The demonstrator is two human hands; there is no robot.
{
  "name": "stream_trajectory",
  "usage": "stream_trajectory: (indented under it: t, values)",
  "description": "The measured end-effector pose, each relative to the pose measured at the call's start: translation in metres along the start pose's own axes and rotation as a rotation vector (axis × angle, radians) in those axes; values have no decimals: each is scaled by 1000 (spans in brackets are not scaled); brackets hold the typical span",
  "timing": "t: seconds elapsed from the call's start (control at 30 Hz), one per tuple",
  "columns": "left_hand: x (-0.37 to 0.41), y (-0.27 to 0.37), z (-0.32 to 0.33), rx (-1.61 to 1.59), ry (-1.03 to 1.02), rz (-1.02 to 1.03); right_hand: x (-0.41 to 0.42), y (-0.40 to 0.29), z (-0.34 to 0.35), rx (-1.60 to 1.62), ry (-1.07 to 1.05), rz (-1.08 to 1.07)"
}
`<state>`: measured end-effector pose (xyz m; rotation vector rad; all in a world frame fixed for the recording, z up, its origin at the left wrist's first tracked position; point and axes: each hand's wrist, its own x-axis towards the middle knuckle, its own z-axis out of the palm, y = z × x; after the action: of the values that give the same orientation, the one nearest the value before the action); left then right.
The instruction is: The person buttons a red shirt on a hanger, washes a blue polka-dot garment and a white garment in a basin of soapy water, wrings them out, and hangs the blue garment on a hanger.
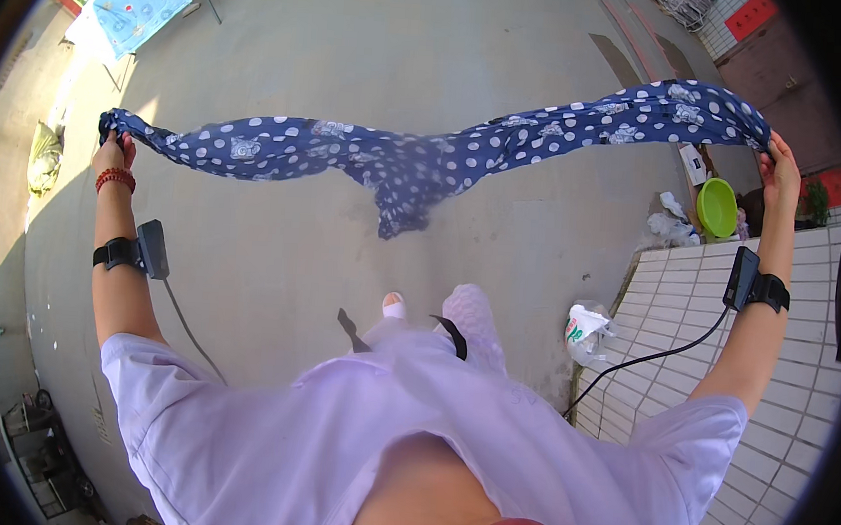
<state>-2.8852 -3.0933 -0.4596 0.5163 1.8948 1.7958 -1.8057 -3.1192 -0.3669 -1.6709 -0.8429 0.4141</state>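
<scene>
A navy blue garment (573, 131) with white dots and printed figures is stretched wide in the air, and it looks like patterned trousers, though its kind is not certain. At its far left end my left hand (115, 153) pinches the bunched cloth, below a red bead bracelet's reach of the wrist. My right hand (780, 169) grips the gathered right end, held somewhat higher in the picture. Between the hands the middle part hangs down, blurred by motion, above the concrete ground. Each forearm carries a strapped black device with a cable.
A white-tiled low wall (719, 338) runs along the right, with a green basin (717, 207) and plastic bags beyond it. Another plastic bag (586, 334) lies at its foot. A blue patterned cloth (144, 4) hangs on a rack at the upper left. A cart (47, 456) stands lower left.
</scene>
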Motion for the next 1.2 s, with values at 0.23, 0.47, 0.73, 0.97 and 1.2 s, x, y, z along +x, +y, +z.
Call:
stream_trajectory:
  t: [0.23,0.47,0.73,0.97,1.2]
  values:
    - [-80,62,153,-344,-33,413,40,-15,14,513,398,-309]
    - [-157,11,352,305,-537,456,146,76,44,123,-22,-113]
    - [-175,-13,503,-28,-277,683,181,92,189,-32,249,-581]
    - [1,-19,640,257,-443,208,387,134,223,-96,-138,-60]
    - [-21,-34,806,379,-804,169,439,76,278,-116,-70,-116]
